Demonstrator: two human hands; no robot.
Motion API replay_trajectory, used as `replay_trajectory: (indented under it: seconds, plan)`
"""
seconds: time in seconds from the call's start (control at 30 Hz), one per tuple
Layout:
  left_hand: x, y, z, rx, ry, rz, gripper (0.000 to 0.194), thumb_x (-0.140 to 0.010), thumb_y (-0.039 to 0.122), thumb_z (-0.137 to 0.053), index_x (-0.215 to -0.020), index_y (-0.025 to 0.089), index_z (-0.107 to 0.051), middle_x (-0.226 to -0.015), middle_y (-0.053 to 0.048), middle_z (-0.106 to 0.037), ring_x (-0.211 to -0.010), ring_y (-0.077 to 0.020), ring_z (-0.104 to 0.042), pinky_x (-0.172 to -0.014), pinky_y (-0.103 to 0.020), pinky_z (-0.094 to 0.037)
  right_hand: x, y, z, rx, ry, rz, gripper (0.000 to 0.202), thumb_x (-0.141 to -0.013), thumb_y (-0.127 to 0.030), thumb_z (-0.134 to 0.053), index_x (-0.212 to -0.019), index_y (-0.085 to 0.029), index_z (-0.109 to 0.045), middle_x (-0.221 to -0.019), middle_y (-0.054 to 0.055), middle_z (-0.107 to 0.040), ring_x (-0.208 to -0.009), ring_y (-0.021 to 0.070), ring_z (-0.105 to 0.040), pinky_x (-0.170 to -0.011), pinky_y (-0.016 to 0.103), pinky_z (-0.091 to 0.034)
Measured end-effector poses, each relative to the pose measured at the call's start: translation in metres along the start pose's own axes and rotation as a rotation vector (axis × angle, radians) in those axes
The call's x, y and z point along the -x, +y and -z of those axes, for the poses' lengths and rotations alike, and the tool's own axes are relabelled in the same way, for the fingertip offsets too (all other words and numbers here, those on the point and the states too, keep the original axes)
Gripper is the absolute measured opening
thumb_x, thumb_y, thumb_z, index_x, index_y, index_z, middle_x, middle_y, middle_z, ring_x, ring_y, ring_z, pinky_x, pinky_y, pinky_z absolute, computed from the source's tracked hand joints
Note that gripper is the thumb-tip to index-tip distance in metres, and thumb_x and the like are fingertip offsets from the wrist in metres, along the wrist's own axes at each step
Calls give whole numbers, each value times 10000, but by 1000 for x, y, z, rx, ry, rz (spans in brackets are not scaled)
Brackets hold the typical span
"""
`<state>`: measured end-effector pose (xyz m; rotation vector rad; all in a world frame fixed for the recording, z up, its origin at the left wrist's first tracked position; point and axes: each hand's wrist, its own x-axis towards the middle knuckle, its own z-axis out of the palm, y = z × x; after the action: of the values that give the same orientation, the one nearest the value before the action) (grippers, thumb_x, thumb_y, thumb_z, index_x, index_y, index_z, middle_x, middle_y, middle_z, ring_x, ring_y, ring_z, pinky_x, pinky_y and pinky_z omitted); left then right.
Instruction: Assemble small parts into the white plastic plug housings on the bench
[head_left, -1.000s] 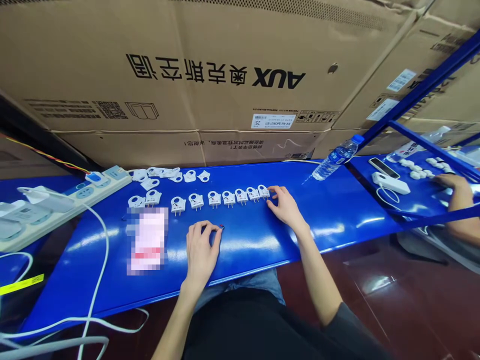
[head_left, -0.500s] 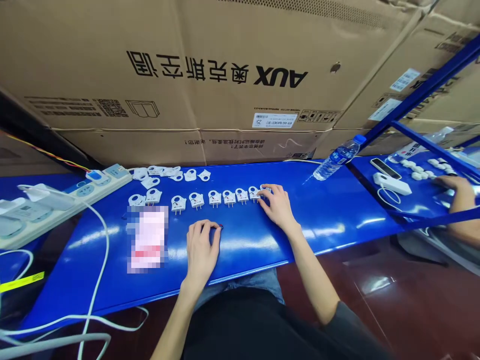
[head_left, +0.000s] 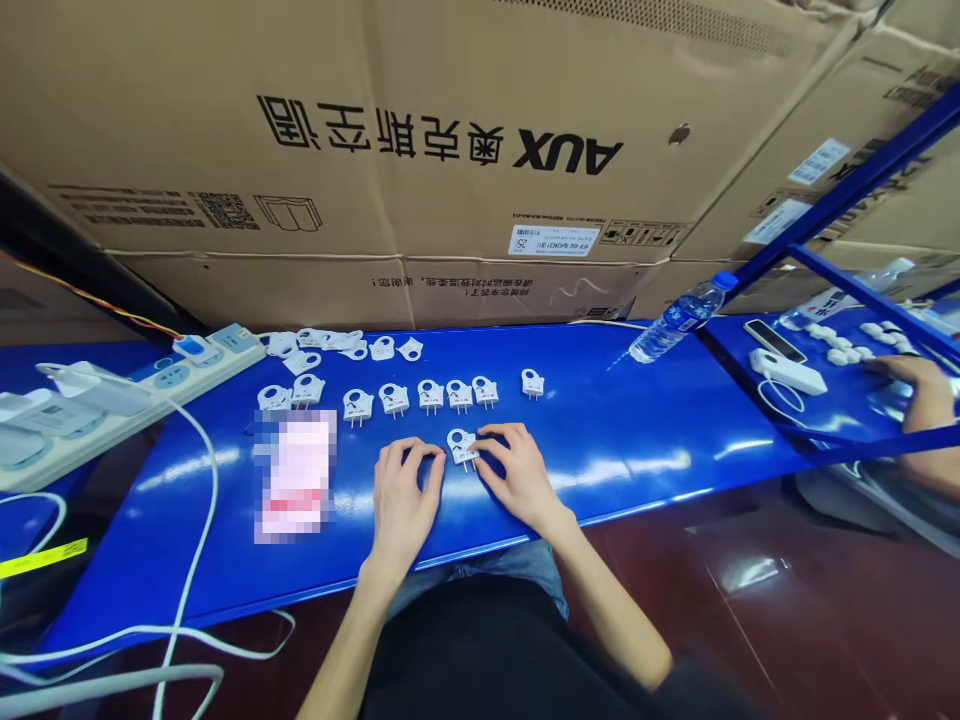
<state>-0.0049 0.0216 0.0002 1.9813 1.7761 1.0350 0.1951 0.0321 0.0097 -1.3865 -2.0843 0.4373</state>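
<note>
My right hand (head_left: 516, 472) grips a white plug piece (head_left: 460, 446) with a ring and metal prongs, between thumb and fingers, just above the blue table (head_left: 600, 430). Close to its left is my left hand (head_left: 406, 490), with thumb and fingertips pinched together on something too small to make out. Behind my hands several similar white plug pieces (head_left: 430, 396) stand in a row, and one piece (head_left: 532, 383) sits apart at the right end. Further back lies a cluster of white ringed parts (head_left: 322, 343).
A power strip (head_left: 172, 378) with chargers and cables is at the left, near a blurred pink item (head_left: 300, 475). A water bottle (head_left: 679, 320) stands back right. Beyond a blue frame (head_left: 847, 310), another person's hand (head_left: 919, 385) is near white pieces. Cardboard boxes (head_left: 450, 60) rise behind.
My right hand has moved left and toward me from the row, bringing one plug piece beside my left hand. A gap now shows in the row. My left hand has barely moved.
</note>
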Motion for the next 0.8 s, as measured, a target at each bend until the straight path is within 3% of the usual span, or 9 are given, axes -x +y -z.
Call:
replay_trajectory:
  seconds: [0.17, 0.8]
  plan:
    - [0, 1, 0, -3, -18, -16, 203, -999, 373, -557, -1002, 253, -720, -1093, -75, -664, -1105, -279, -607, -1013, -480, -483, 5, -3, -7, -51, 31, -14, 184, -1016, -268, -608, -1163, -266, -718, -1251, 93, -676, -1192, 273, -588, -996, 464, -533]
    - [-1, -1, -2, -16, -28, -40, 186, -987, 343, -556, -914, 244, -696, -1104, -77, -689, -1107, -288, -604, -1011, -498, -471, 3, -6, -2, -71, 13, 33, 196, -1011, -235, -608, -1167, -264, -722, -1222, 83, -685, -1168, 257, -602, -985, 444, -554]
